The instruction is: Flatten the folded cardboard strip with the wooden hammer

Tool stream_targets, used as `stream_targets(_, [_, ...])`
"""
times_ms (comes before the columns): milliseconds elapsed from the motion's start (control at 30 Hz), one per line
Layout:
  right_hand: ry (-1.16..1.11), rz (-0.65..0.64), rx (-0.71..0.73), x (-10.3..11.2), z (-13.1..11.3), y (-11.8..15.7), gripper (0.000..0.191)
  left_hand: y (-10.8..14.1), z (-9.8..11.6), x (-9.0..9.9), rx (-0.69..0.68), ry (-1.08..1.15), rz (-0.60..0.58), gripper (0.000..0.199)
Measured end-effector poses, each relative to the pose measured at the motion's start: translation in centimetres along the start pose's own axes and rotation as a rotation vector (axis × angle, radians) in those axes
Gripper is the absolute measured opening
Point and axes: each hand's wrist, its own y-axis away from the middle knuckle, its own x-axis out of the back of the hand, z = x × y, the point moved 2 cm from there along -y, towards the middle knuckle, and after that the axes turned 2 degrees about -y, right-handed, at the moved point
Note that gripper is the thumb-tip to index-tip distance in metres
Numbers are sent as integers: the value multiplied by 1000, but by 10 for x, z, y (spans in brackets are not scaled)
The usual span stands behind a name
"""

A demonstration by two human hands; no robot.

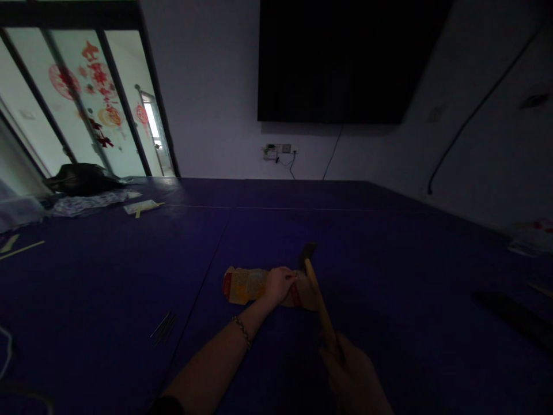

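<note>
A hammer with a dark head and a pale wooden handle (318, 297) slants up from my right hand (352, 369), whose fingers wrap round the lower end of the handle. The hammer head (307, 253) is beside the right part of a flat brown cardboard piece (239, 286) with red and yellow print. My left hand (279, 285) rests on this cardboard, thumb and fingers pinched close to the hammer head. What the pinch holds, if anything, is too small and dark to make out. Several thin metal rods, perhaps nails (164, 327), lie on the surface to the left.
Everything lies on a wide dark blue surface (389, 259) with a seam left of the cardboard. A black bag (84, 177), plastic wrapping (93, 202) and a pale packet (141, 207) sit far left. A dark long object (514, 317) is at right.
</note>
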Motion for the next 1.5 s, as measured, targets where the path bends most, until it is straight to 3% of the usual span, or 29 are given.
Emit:
stream_targets(467, [11,-54,-27,1,-13,-1,55,0,1,0,-13,7,7,14])
stream_targets(700, [64,-24,-11,1,-11,-5,36,0,0,0,-9,4,9,14])
stream_targets(900, [-31,-35,-47,0,-7,-3,42,0,0,0,-12,1,-2,15])
stream_targets(1133, [4,-33,-55,3,-8,-6,35,1,2,1,9,-11,2,16])
stream_targets(1267, [-208,15,-59,14,-16,-8,41,0,2,1,1,-24,-14,15])
stream_targets(1367, [-483,18,65,30,-19,-32,38,0,3,2,1,-33,-27,16])
stream_targets(1433, [-671,-66,135,42,-16,-59,38,1,4,3,5,-40,-31,17])
stream_targets(1500, [-803,-274,105,51,-8,-88,42,2,4,3,12,-48,-32,16])
